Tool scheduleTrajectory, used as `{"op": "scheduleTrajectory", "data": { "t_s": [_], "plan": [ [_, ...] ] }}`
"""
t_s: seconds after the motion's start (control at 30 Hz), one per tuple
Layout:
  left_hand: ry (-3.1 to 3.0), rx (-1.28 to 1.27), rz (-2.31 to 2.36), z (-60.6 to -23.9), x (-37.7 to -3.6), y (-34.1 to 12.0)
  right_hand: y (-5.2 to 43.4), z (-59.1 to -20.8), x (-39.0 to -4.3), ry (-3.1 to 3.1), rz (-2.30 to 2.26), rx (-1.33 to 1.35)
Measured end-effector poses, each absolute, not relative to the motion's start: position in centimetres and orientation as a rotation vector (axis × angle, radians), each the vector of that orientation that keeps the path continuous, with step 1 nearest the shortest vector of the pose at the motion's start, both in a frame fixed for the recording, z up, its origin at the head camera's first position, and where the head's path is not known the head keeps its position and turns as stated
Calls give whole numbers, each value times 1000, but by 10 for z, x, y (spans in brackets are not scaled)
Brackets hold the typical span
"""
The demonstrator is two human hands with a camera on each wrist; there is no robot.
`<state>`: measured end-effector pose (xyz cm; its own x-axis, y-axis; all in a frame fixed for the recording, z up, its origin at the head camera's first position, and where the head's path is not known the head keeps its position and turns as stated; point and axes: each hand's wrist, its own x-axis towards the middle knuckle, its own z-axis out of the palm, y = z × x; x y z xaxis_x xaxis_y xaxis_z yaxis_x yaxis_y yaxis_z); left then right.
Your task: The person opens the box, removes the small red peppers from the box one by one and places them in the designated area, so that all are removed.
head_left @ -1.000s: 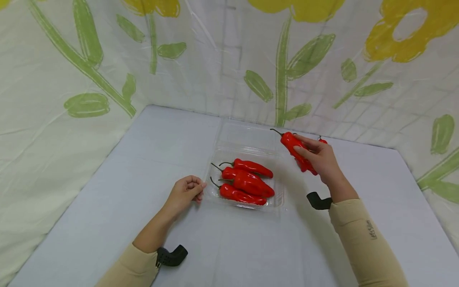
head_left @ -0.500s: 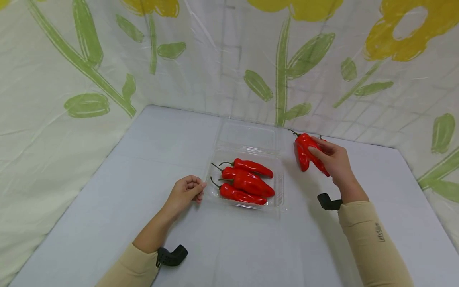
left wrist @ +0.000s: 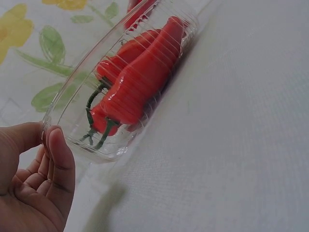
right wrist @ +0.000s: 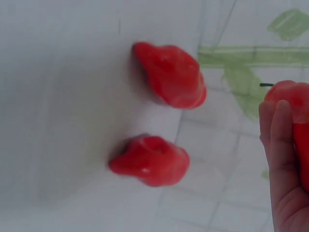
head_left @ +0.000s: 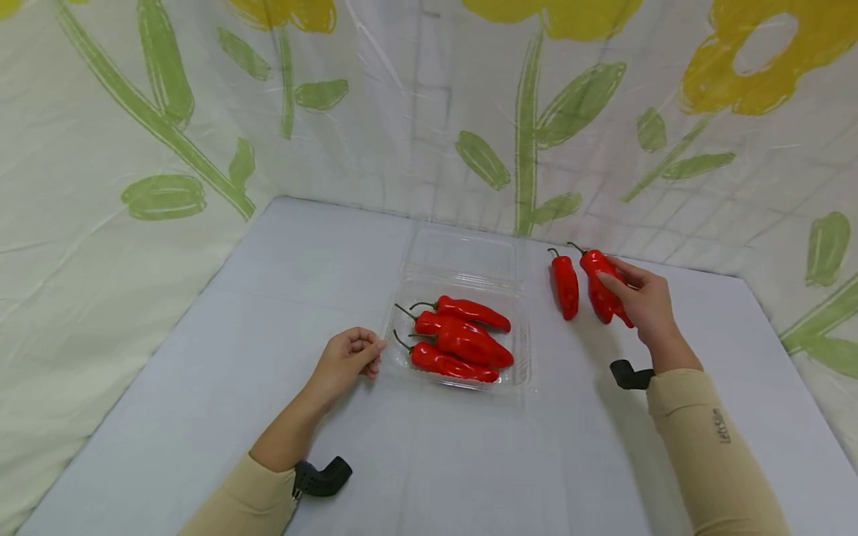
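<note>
A clear plastic clamshell box [head_left: 523,339] holds several red peppers [head_left: 469,342] with green stems, laid side by side. My left hand [head_left: 345,359] pinches the box's left rim between thumb and index finger; the left wrist view shows this grip [left wrist: 48,164] close up. At the right, my right hand [head_left: 649,299] grips another red pepper [head_left: 599,272], stem pointing away. That pepper overlaps one lying on the table in the head view. A further red pepper [head_left: 565,286] lies just left of it. The right wrist view shows these two table peppers [right wrist: 176,77] apart.
The box's transparent lid [head_left: 462,249] lies folded back behind it. A white cloth covers the table [head_left: 429,461]. Right behind the table's far edge hangs a curtain [head_left: 375,149] printed with yellow flowers and green leaves.
My right hand has moved right with its pepper, from over the left table pepper to over the right one, uncovering the left one. My left hand and the box have stayed still.
</note>
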<state>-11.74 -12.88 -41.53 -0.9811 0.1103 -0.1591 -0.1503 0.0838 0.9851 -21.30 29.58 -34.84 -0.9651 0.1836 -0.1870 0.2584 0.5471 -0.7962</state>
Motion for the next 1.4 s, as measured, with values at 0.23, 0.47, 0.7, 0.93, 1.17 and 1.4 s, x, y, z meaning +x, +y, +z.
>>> {"op": "scheduleTrajectory", "data": {
  "t_s": [0.23, 0.47, 0.7, 0.93, 1.17, 1.4],
  "plan": [
    [2160, -40, 2004, -416, -117, -129, 310, -352, -218, 2681, -1403, 484],
    [2145, -45, 2008, -416, -116, -130, 326, -355, -222, 2665, -1452, 595],
    [2142, -39, 2013, -416, -116, -130, 343, -363, -227, 2644, -1474, 723],
    [2148, -40, 2012, -417, -115, -131, 353, -366, -233, 2632, -1469, 791],
    [2148, -46, 2013, -417, -115, -131, 361, -366, -240, 2624, -1471, 847],
    [2151, -54, 2009, -416, -115, -130, 368, -368, -246, 2586, -1495, 901]
  ]
}}
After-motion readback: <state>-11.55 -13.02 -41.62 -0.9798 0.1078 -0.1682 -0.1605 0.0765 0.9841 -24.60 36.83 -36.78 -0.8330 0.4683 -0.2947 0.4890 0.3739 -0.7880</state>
